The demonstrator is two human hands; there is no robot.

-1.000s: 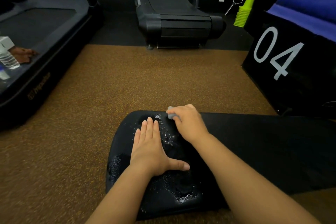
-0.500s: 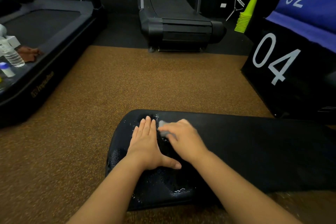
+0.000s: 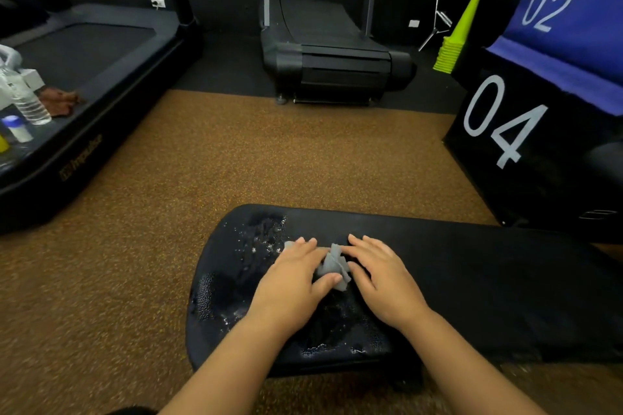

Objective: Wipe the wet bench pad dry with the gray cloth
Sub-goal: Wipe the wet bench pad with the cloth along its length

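A black bench pad [image 3: 472,273] lies across the lower middle of the head view, its left end beaded with water drops. A small crumpled gray cloth [image 3: 332,264] sits on the pad between my two hands. My left hand [image 3: 293,283] lies flat on the pad with part of the cloth under its fingers and its thumb against the cloth. My right hand [image 3: 381,274] rests flat just right of the cloth, its fingers touching the cloth's edge. Water still shows left of and below my hands.
Brown speckled flooring surrounds the pad. A treadmill deck [image 3: 84,77] at left carries a water bottle [image 3: 28,101], small containers and a brown rag. Another treadmill [image 3: 333,57] stands ahead. Black numbered boxes [image 3: 526,145] and stacked green cones [image 3: 455,37] are at right.
The cloth has passed from under my right hand to between both hands, now partly under my left fingers. Both hands shifted right along the pad, and the view tilted up.
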